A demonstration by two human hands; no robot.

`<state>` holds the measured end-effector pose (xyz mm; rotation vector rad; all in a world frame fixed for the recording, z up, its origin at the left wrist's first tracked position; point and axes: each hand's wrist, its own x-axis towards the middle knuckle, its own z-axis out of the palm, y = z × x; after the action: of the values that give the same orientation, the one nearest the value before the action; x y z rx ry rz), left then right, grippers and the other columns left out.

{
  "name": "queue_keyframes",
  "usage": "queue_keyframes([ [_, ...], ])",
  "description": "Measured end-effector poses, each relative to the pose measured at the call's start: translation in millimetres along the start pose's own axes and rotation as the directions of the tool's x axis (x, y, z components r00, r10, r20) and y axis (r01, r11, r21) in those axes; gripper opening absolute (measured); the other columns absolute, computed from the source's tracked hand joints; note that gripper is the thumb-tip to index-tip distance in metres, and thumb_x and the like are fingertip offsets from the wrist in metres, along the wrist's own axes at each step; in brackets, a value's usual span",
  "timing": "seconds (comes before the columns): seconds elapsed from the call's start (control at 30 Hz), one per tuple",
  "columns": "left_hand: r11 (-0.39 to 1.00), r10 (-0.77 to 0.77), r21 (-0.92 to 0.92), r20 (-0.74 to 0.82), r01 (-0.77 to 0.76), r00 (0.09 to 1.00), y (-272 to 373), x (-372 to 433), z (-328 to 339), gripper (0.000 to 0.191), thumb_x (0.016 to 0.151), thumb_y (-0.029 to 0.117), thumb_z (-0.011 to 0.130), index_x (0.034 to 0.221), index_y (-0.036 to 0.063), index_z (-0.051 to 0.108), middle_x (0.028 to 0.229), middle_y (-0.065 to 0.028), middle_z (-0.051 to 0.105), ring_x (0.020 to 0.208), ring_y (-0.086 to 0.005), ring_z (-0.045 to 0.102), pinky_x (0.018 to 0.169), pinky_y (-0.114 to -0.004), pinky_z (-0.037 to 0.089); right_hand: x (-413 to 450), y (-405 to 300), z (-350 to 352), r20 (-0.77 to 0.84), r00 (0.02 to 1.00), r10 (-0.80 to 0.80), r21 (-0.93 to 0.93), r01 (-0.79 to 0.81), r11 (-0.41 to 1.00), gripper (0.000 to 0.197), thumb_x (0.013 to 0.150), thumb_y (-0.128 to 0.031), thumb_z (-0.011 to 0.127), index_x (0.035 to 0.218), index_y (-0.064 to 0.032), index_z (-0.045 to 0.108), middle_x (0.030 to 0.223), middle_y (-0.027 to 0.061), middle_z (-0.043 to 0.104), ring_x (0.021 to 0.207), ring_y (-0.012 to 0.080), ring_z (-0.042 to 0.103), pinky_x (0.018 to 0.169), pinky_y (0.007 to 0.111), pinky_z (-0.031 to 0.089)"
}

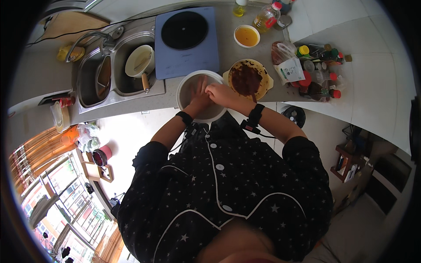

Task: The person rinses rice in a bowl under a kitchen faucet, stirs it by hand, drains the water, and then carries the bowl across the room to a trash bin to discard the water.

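A white round basin (pixel 181 103) stands at the counter's front edge, close to my body. My left hand (pixel 199 96) reaches down into it with fingers spread, and I see nothing held there. My right hand (pixel 218 94) is curled over the basin, its fingertips beside or against my left hand. Whether those curled fingers pinch anything small is hidden. Both wrists wear black straps. What lies at the bottom of the basin is hard to make out. Just right of it sits a cream two-handled pot (pixel 267 88) with dark reddish-brown sauce (pixel 245 79) and a utensil handle pointing towards me.
Behind the basin is a blue induction cooktop (pixel 187 60). A double sink (pixel 113 83) at left holds a wooden-handled pan (pixel 133 64). A bowl of orange-yellow liquid (pixel 246 36) and an oil bottle (pixel 264 19) stand behind the pot. Several seasoning bottles (pixel 317 74) crowd the right.
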<state>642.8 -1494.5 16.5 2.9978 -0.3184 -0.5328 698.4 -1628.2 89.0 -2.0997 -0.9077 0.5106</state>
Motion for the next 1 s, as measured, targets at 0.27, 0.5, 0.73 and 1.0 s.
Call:
queue_keyframes([
  [0.27, 0.990, -0.025, -0.137, 0.063, 0.033, 0.998, 17.2, -6.1, -17.6, 0.066, 0.081, 0.045, 0.044, 0.138, 0.0229, 0.019, 0.143, -0.0184, -0.003, 0.131, -0.0377, 0.004, 0.092, -0.067, 0.015, -4.5, -0.6, -4.8, 0.151, 0.988, 0.039, -0.107, -0.023, 0.994, 0.013, 0.076, -0.010, 0.046, 0.082, -0.0064, 0.058, 0.078, 0.0154, 0.060, 0.074, 0.0326, 0.057, 0.068, 0.043, 0.045],
  [0.5, 0.951, -0.039, -0.309, -0.189, -0.022, 0.981, -7.5, -13.3, -39.0, 0.022, 0.074, 0.012, 0.052, 0.095, 0.0076, 0.051, 0.102, -0.0142, 0.044, 0.098, -0.0324, 0.046, 0.081, -0.046, 0.040, -6.5, -0.5, -13.5, -0.031, 0.999, -0.023, 0.015, 0.023, 1.000, 0.013, 0.076, -0.014, 0.054, 0.087, -0.0068, 0.056, 0.075, 0.0092, 0.059, 0.070, 0.0286, 0.057, 0.060, 0.037, 0.045],
  [0.73, 0.843, -0.068, -0.534, -0.222, -0.063, 0.973, -26.5, -26.2, -57.4, 0.020, 0.069, 0.002, 0.049, 0.088, 0.0046, 0.053, 0.090, -0.0150, 0.055, 0.086, -0.0340, 0.054, 0.072, -0.043, 0.045, 3.1, -8.4, -34.5, 0.079, 0.993, 0.083, 0.139, -0.093, 0.986, 0.026, 0.070, -0.005, 0.057, 0.096, -0.0068, 0.054, 0.065, 0.0087, 0.055, 0.062, 0.0238, 0.056, 0.055, 0.033, 0.042],
  [1.0, 0.828, -0.185, -0.555, -0.133, 0.082, 0.974, -18.4, -37.1, -60.7, 0.034, 0.068, 0.002, 0.048, 0.102, 0.0036, 0.048, 0.092, -0.0218, 0.055, 0.084, -0.0381, 0.054, 0.077, -0.044, 0.043, 8.0, -13.9, -19.6, 0.186, 0.978, 0.097, 0.024, -0.103, 0.994, 0.044, 0.066, -0.002, 0.056, 0.109, -0.0063, 0.047, 0.084, 0.0171, 0.059, 0.078, 0.0340, 0.057, 0.068, 0.042, 0.044],
])
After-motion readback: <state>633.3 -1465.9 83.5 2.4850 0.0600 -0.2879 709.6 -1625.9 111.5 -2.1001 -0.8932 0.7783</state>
